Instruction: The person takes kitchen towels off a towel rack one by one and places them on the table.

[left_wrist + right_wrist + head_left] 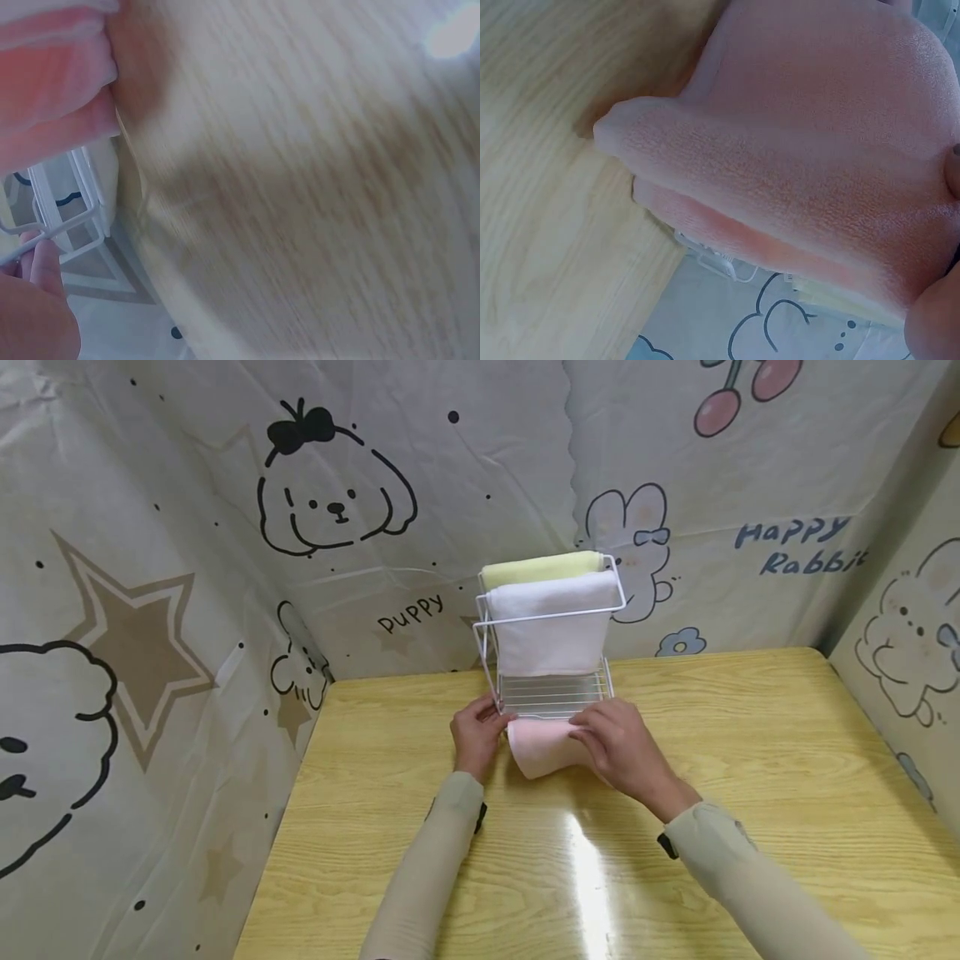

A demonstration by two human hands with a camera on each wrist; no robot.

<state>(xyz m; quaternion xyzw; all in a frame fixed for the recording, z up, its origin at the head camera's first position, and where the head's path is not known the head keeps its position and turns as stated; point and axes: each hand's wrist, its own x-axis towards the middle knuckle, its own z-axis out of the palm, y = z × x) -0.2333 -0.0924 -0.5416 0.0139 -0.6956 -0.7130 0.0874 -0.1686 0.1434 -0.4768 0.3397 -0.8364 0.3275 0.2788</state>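
Note:
A white wire rack (555,615) stands on the table, its upper bars carrying a folded yellow towel (542,569) and a folded white towel (553,647). My left hand (477,737) grips the rack's wire frame low on its left side, thumb pointing toward the pink towel. That pink towel (542,748) hangs at the low front edge of the rack, draping toward the table. With thumb and fingers, my right hand (626,750) pinches its upper right part. In the right wrist view the folded pink towel (802,142) looks soft and fuzzy.
The wood-grain table (375,760) extends on both sides of the rack and in front of it. Close behind the rack hangs a backdrop (450,493) printed with cartoon animals, and it continues along the left and right sides.

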